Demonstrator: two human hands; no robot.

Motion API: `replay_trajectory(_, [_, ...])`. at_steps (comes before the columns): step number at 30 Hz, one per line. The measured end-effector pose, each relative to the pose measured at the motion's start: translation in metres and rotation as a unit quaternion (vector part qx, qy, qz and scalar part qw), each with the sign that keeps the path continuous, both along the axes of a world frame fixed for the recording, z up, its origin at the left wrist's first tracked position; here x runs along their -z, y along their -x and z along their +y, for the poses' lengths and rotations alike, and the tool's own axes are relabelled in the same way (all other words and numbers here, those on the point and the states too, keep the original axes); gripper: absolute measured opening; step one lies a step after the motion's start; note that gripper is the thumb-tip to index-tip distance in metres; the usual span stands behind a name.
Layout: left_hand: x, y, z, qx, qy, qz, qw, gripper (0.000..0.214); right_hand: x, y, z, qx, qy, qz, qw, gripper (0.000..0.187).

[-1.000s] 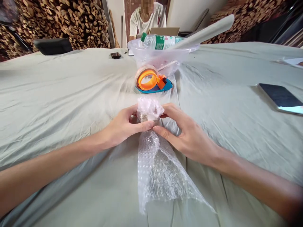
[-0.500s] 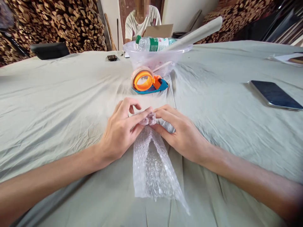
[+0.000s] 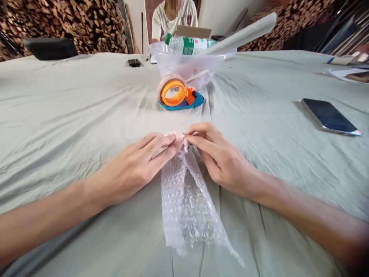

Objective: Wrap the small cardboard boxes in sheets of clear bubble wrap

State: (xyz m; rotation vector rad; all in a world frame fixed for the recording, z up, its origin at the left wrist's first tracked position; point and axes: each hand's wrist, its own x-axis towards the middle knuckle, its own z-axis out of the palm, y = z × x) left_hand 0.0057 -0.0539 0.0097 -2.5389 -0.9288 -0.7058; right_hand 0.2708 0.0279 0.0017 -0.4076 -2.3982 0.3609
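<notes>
A strip of clear bubble wrap lies on the cloth in front of me, its loose end spreading toward me. Its far end is bunched between my fingertips, and whether something is wrapped inside I cannot make out. My left hand pinches the bunched end from the left, thumb and forefinger closed on it. From the right, the fingertips of my right hand close on the same end. Beyond the hands rests a tape dispenser with an orange hub, a blue base and a roll of tape on it.
Behind the dispenser stands a translucent plastic basin holding a green-capped bottle and a long white roll. A smartphone lies at right, a black case at far left. A person sits across the cloth-covered table.
My left fingers have folded down over the bunched end and the hand has flattened. My right fingers have shifted their pinch slightly. The view has moved a little.
</notes>
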Motion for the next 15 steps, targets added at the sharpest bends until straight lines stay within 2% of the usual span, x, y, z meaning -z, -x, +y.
replay_trajectory(5, [-0.003,0.004,0.006,-0.009,0.003,0.012,1.0,0.062,0.009,-0.004,0.006,-0.019,0.023,-0.033,0.999,0.072])
replay_trajectory(9, [0.0,0.007,0.019,-0.02,0.007,-0.029,0.999,0.056,0.01,0.0,0.01,0.0,0.031,-0.028,0.999,0.075])
replay_trajectory(15, [0.007,0.01,0.039,-0.054,0.013,-0.069,0.996,0.038,0.002,0.006,0.016,0.013,0.054,-0.049,0.997,0.079])
